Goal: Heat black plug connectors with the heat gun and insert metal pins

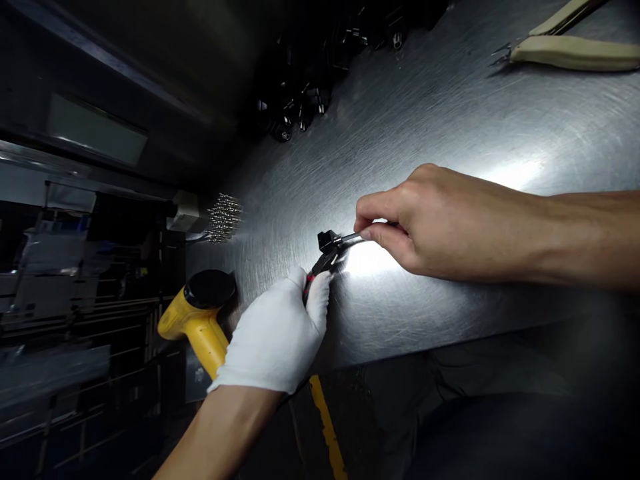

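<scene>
My left hand [275, 337], in a white glove, is closed round a dark tool with red on its handle, which looks like pliers [325, 261]. The jaw end of this tool lies against a small black block-shaped part [327, 241] just above the metal table. My bare right hand [425, 223] pinches a thin metal rod [351, 237] between thumb and fingers. The rod's far end meets the right side of the black part; whether it goes inside, I cannot tell. The rest of the rod is hidden in my right hand.
Several black parts with shiny metal bits [300, 107] are heaped at the back of the metal table [425, 127]. Cream-handled pliers [575, 53] lie at the far right. On the left are a bunch of shiny pins [225, 219] and a yellow tool with a black round end [205, 337].
</scene>
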`<action>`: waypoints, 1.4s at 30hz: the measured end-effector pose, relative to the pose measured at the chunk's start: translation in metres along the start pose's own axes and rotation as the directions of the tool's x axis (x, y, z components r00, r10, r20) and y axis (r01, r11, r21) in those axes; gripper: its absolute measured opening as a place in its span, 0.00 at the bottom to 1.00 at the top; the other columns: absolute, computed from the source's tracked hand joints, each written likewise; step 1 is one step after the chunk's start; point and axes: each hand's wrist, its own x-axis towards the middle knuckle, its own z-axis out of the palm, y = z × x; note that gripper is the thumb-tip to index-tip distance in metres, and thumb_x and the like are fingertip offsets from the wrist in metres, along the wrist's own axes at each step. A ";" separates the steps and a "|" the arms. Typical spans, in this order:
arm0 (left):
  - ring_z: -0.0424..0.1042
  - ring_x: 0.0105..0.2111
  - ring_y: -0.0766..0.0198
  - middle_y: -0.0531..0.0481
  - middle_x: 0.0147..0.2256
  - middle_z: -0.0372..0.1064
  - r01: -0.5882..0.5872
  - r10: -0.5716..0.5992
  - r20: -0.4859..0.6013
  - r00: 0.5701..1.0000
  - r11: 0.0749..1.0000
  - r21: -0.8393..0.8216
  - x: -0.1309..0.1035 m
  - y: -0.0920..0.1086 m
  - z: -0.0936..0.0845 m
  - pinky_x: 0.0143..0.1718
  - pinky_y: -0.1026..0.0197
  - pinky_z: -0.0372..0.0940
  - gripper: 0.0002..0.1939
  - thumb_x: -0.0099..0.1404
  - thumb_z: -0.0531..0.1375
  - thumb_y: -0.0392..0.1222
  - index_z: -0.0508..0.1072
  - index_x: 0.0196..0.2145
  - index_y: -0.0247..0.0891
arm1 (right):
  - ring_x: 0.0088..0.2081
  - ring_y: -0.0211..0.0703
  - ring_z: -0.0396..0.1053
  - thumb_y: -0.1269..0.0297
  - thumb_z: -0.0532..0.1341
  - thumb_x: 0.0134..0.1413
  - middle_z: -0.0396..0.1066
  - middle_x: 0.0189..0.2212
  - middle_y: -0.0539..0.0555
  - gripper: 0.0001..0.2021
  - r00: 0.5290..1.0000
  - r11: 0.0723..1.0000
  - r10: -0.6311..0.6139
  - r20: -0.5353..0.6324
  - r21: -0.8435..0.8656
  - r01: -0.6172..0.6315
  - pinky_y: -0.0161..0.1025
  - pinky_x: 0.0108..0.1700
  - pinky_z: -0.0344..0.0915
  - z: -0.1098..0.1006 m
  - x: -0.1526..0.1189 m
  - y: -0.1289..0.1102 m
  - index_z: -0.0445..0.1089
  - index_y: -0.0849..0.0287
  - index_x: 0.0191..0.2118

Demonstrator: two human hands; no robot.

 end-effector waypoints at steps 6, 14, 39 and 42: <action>0.65 0.21 0.58 0.50 0.23 0.67 0.029 -0.029 -0.003 1.000 1.000 0.012 -0.002 0.007 0.000 0.25 0.58 0.48 0.25 0.73 0.41 0.64 0.64 0.33 0.44 | 0.23 0.35 0.65 0.66 0.59 0.63 0.72 0.23 0.47 0.11 1.000 1.000 -0.015 -0.025 -0.017 0.015 0.38 0.28 0.55 0.001 -0.002 0.001 0.80 0.53 0.40; 0.67 0.22 0.56 0.51 0.22 0.67 0.059 -0.059 -0.033 0.998 0.998 0.002 -0.006 0.014 0.001 0.24 0.58 0.50 0.26 0.73 0.41 0.65 0.65 0.33 0.45 | 0.23 0.35 0.65 0.66 0.58 0.64 0.72 0.22 0.47 0.10 0.999 0.999 -0.022 -0.029 -0.036 0.021 0.38 0.28 0.56 0.001 -0.004 0.001 0.79 0.54 0.38; 0.77 0.30 0.47 0.39 0.30 0.76 0.160 -0.155 -0.046 0.987 0.979 0.129 -0.013 0.045 0.001 0.28 0.54 0.62 0.35 0.73 0.34 0.65 0.71 0.42 0.39 | 0.30 0.43 0.71 0.69 0.55 0.66 0.77 0.31 0.57 0.13 1.000 0.996 -0.019 -0.006 -0.090 0.019 0.41 0.32 0.60 0.004 -0.014 -0.007 0.78 0.61 0.45; 0.77 0.30 0.47 0.41 0.30 0.76 0.125 -0.120 -0.047 0.992 0.983 0.133 -0.013 0.041 0.000 0.27 0.55 0.60 0.34 0.72 0.34 0.66 0.70 0.41 0.40 | 0.31 0.44 0.73 0.69 0.55 0.66 0.78 0.32 0.57 0.13 1.000 0.997 -0.018 0.004 -0.077 0.018 0.40 0.32 0.62 0.004 -0.014 -0.006 0.78 0.61 0.46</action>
